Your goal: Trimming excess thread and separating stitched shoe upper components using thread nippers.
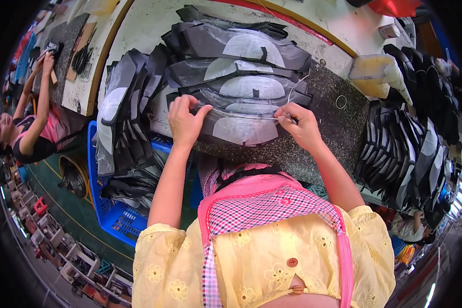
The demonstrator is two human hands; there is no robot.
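A dark curved sheet piece with a pale half-round patch [245, 130] lies nearest me at the table edge. Along its far edge runs a thin white cord [244, 116]. My left hand [186, 122] is closed in a pinch at the left corner of this piece, where the cord's end seems to be. Between the thumb and fingers of my right hand [300, 124] the cord is pinched near the right corner; something small and dark shows under the fingers. Overlapping similar pieces [254, 87] lie just beyond, with a loop of cord over their right side.
Stacks of dark pieces stand at left [131, 97] and right [395, 149]. A yellowish tub [370, 76] sits at the far right, near a small white ring [341, 102]. Below left is a blue crate [101, 205]. Another person [38, 123] works at the left table.
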